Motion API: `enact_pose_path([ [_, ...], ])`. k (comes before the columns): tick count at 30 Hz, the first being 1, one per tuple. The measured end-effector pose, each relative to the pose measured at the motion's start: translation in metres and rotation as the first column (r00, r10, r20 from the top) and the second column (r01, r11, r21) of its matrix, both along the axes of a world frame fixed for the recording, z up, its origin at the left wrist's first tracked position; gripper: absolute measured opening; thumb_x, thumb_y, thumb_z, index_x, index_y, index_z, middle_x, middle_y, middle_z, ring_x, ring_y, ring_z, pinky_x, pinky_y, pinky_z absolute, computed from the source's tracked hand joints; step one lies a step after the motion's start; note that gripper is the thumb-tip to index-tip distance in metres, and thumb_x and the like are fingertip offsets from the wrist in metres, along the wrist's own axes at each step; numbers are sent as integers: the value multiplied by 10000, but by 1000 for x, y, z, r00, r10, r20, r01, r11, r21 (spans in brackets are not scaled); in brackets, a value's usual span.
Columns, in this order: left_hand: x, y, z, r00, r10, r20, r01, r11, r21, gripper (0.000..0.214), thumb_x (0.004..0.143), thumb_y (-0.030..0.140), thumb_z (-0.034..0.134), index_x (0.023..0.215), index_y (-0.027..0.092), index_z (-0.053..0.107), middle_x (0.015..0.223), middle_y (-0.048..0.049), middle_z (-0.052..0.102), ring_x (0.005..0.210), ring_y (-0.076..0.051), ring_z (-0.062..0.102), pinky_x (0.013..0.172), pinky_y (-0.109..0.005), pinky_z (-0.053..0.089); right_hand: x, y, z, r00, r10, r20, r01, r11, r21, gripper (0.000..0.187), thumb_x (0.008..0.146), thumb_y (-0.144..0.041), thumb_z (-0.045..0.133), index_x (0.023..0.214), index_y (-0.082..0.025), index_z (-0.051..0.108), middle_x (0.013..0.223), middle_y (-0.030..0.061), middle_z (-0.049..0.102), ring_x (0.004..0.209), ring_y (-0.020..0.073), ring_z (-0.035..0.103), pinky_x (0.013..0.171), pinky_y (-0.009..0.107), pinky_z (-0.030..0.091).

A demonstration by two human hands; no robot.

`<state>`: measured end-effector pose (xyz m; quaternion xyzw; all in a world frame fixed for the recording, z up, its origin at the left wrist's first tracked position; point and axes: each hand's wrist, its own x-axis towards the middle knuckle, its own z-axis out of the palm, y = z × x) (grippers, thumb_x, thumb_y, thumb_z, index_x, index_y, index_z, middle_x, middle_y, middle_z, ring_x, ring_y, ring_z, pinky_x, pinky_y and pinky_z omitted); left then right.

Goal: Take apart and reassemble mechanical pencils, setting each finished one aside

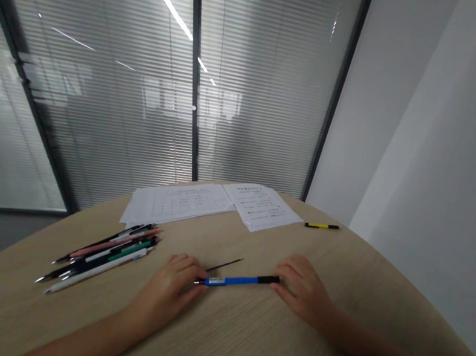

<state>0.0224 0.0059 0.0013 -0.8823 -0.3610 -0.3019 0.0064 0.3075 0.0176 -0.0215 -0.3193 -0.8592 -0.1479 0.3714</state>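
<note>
A blue pen with a black end lies across the middle of the round wooden table, held at both ends. My left hand has its fingers closed round the pen's tip end. My right hand pinches the black end. A thin dark refill lies just behind the pen, next to my left hand.
A bundle of several pens and pencils lies to the left of my left hand. Two printed sheets sit at the far edge, with a yellow and black pen to their right. Glass walls with blinds stand behind the table.
</note>
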Motion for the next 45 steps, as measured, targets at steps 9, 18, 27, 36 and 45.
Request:
enact_pose_path([
  [9,-4,10,4,911,287,296,-191,930,-313,167,699,343,521,679,199,605,667,-12,613,670,-184,562,649,-291,450,7,14,-7,925,-217,-311,119,945,-306,102,821,-262,437,836,-201,518,840,57,591,828,182,557,765,341,447],
  [18,-1,9,10,816,462,349,-248,823,-511,256,658,435,532,678,190,603,668,1,624,673,-194,572,633,-284,438,13,26,-6,824,-390,-412,136,841,-523,130,728,-218,507,841,-197,568,783,33,626,727,173,590,718,341,467],
  [27,2,6,13,815,471,338,-243,807,-538,268,634,437,538,665,182,613,638,-1,613,645,-190,564,616,-278,425,12,24,-10,962,-196,-188,128,938,-321,194,798,-150,452,894,-194,615,813,48,614,803,173,557,763,349,448],
  [36,0,9,10,833,430,349,-209,828,-520,252,649,422,540,671,184,618,678,-12,621,683,-195,566,666,-291,429,13,23,-10,982,-128,-139,73,935,-346,258,827,-146,429,1009,-198,604,913,57,630,878,166,554,805,341,444],
  [45,1,8,9,818,445,365,-212,823,-527,239,647,410,546,671,184,618,670,-8,624,680,-195,577,660,-291,443,9,11,-6,985,-132,-107,123,989,-88,256,815,-172,422,1010,-188,587,933,89,624,897,192,544,807,377,414],
])
